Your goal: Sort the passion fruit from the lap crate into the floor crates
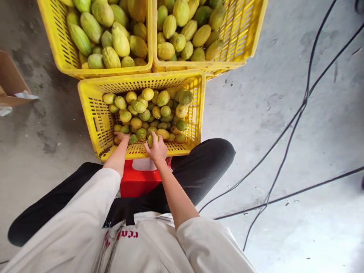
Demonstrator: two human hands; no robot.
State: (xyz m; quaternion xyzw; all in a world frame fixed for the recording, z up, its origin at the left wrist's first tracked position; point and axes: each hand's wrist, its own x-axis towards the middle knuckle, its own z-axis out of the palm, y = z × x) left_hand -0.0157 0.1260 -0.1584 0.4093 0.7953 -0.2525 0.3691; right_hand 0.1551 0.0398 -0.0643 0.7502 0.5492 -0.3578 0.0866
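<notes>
A yellow plastic crate stands in front of me, holding several small yellow-green fruits. My right hand is at the crate's near edge, fingers wrapped round one small green fruit. My left hand reaches into the near left corner among the fruits; its fingers are mostly hidden beneath them. I sit with black-trousered legs on either side of a red stool.
Two more yellow crates with larger green-yellow fruits stand behind. A cardboard box lies at the left. Black cables run across the concrete floor to the right.
</notes>
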